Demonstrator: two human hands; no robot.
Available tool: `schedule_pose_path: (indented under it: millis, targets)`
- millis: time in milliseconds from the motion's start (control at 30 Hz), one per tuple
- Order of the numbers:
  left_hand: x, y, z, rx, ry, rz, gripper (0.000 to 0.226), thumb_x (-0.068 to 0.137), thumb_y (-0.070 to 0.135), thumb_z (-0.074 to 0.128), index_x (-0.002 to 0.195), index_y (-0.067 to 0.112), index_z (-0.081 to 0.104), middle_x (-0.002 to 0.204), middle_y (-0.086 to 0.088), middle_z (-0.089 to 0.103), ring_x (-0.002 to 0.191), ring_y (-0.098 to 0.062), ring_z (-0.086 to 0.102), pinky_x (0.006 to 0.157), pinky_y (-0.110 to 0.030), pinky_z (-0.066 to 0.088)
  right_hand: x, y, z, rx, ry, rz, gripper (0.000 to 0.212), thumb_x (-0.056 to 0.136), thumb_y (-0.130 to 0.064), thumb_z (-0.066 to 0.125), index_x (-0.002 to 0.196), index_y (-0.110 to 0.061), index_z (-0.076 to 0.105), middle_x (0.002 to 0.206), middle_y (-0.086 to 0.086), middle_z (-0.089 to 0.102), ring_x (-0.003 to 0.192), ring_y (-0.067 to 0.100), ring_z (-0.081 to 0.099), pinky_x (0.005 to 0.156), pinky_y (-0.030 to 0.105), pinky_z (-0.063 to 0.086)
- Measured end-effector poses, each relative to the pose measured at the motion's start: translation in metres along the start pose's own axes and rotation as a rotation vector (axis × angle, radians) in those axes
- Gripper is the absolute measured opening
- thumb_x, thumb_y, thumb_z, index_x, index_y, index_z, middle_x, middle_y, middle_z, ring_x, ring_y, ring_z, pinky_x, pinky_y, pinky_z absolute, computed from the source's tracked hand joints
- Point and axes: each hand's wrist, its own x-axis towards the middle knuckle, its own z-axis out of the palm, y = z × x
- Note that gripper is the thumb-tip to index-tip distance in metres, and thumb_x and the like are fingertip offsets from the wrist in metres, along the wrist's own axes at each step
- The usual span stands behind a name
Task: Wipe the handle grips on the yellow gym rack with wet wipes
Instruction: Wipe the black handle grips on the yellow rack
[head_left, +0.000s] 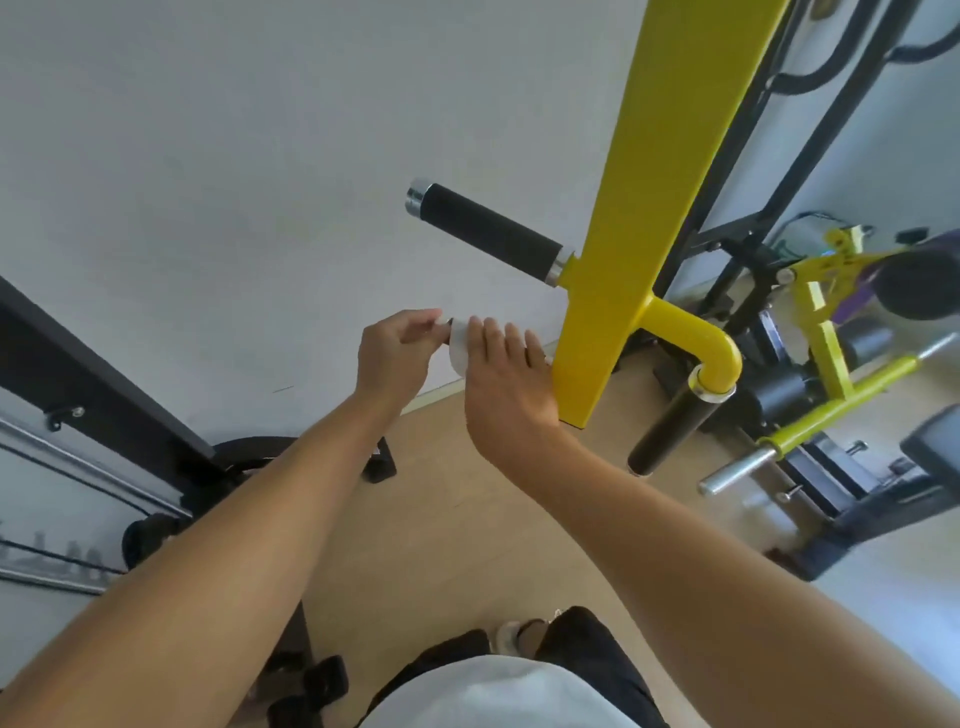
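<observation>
A yellow gym rack post (660, 171) hangs down the middle right. An upper black handle grip (491, 228) with chrome ends sticks out to the left of it. Below that, a second grip is hidden under a white wet wipe (460, 345) and my hands. My right hand (506, 379) lies over the wipe with fingers wrapped round the grip. My left hand (397, 353) pinches the wipe at the grip's outer end. A third black grip (670, 426) hangs from a yellow elbow (701, 338) on the right.
Black and yellow gym equipment (831, 332) with chrome bars stands on the right. A black frame (104, 384) and cables fill the left. Dark dumbbells (311, 686) lie on the wooden floor near my feet. A white wall is behind.
</observation>
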Motion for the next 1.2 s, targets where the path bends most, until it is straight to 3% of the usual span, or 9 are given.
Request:
schedule_pose_path:
  millis: [100,267,467,633,733,833,933,1067,1200]
  targets:
    - [0.006,-0.002,0.0,-0.018,-0.021,0.023,0.026,0.091,0.028,0.07,0.115,0.018,0.074,0.105,0.01,0.076,0.1,0.001,0.067,0.093,-0.019,0.051,-0.003,0.002,-0.004,-0.09,-0.095,0.013,0.085,0.097,-0.034,0.054,0.157,-0.007,0.001,0.163,0.016,0.01,0.151,0.037,0.009,0.123,0.049,0.002]
    - [0.016,-0.01,0.002,-0.119,-0.133,-0.01,0.012,0.092,0.023,0.066,0.103,0.024,0.072,0.107,0.014,0.076,0.105,-0.002,0.068,0.103,-0.033,0.05,0.004,0.005,-0.024,-0.184,-0.072,0.022,0.047,0.103,-0.021,0.04,0.147,-0.008,0.033,0.138,0.014,0.05,0.125,0.033,0.049,0.105,0.044,0.037]
    - [0.02,-0.017,0.006,-0.156,-0.165,0.022,0.017,0.093,0.025,0.066,0.11,0.025,0.071,0.108,0.013,0.075,0.104,0.001,0.068,0.097,-0.025,0.05,0.023,0.003,-0.024,-0.179,-0.021,-0.053,0.035,0.101,-0.018,0.054,0.134,-0.005,0.05,0.122,0.012,0.06,0.107,0.025,0.059,0.093,0.034,0.049]
    - [0.017,-0.018,0.005,-0.161,-0.199,-0.018,0.019,0.096,0.033,0.061,0.11,0.036,0.074,0.11,0.021,0.072,0.105,0.008,0.061,0.091,-0.013,0.041,0.012,0.01,-0.028,-0.421,-0.085,0.018,0.022,0.102,-0.02,0.052,0.118,-0.005,0.054,0.084,0.008,0.056,0.072,0.019,0.054,0.067,0.029,0.047]
    - [0.013,-0.016,0.007,-0.155,-0.177,-0.02,0.022,0.097,0.033,0.06,0.089,0.049,0.072,0.094,0.02,0.069,0.086,0.007,0.058,0.084,-0.011,0.041,0.023,0.007,-0.02,-0.397,-0.037,0.026,0.023,0.104,-0.022,0.046,0.117,-0.007,0.057,0.087,0.008,0.059,0.073,0.019,0.05,0.073,0.03,0.045]
    - [0.014,-0.016,0.006,-0.156,-0.157,-0.028,0.019,0.096,0.032,0.062,0.107,0.039,0.076,0.092,0.024,0.074,0.087,0.02,0.061,0.078,-0.001,0.043,0.039,-0.004,-0.012,-0.329,0.016,-0.124,0.028,0.107,-0.023,0.034,0.12,-0.006,0.053,0.103,0.01,0.063,0.085,0.022,0.056,0.082,0.033,0.045]
    - [0.017,-0.017,0.002,-0.13,-0.164,-0.008,0.022,0.097,0.03,0.062,0.115,0.03,0.075,0.093,0.02,0.076,0.089,0.017,0.064,0.078,-0.001,0.043,0.041,-0.006,-0.013,-0.283,-0.007,-0.117,0.029,0.106,-0.022,0.032,0.123,-0.007,0.049,0.108,0.011,0.063,0.093,0.024,0.06,0.088,0.037,0.045]
    - [0.022,-0.02,0.003,-0.164,-0.173,-0.042,0.021,0.096,0.029,0.064,0.113,0.03,0.075,0.102,0.022,0.072,0.081,0.027,0.056,0.071,0.006,0.039,0.029,0.005,-0.021,-0.643,-0.165,-0.045,0.031,0.102,-0.024,0.043,0.125,-0.003,0.046,0.105,0.014,0.065,0.093,0.031,0.065,0.099,0.046,0.045]
    - [0.021,-0.019,0.011,-0.209,-0.13,-0.041,0.023,0.097,0.027,0.063,0.116,0.026,0.075,0.097,0.026,0.07,0.08,0.029,0.056,0.069,0.008,0.037,0.035,0.007,-0.022,-0.569,-0.152,-0.047,0.026,0.102,-0.021,0.04,0.122,-0.005,0.046,0.093,0.009,0.063,0.083,0.026,0.063,0.09,0.04,0.045]
